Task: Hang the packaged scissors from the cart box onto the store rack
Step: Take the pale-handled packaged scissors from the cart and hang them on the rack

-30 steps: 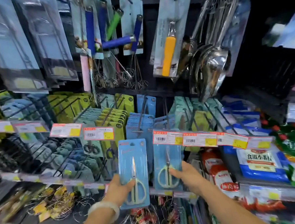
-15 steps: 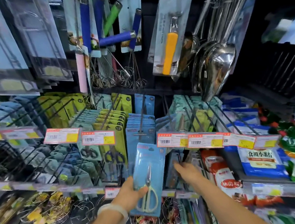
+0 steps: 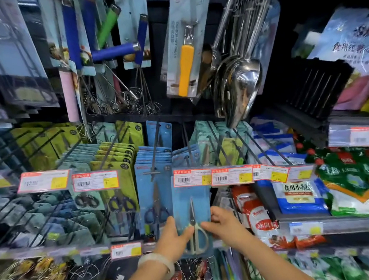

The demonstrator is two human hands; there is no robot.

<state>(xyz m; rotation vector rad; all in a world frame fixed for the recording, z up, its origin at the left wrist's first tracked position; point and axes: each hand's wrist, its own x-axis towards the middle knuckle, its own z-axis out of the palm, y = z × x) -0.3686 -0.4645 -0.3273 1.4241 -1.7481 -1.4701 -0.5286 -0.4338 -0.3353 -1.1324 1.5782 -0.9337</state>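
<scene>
Since a moment ago we have swung the scissors pack point(image 3: 191, 207) upright and brought our right hand point(image 3: 224, 226) onto it. Both hands pinch its lower edges, left hand point(image 3: 172, 234) opposite, its top tucked behind the price tag point(image 3: 192, 178) on the rack point(image 3: 223, 145).

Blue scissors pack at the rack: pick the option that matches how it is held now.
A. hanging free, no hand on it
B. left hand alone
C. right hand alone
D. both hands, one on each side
D: the left hand grips the blue scissors pack on its left edge and the right hand pinches its right edge, below the price tag.
</scene>
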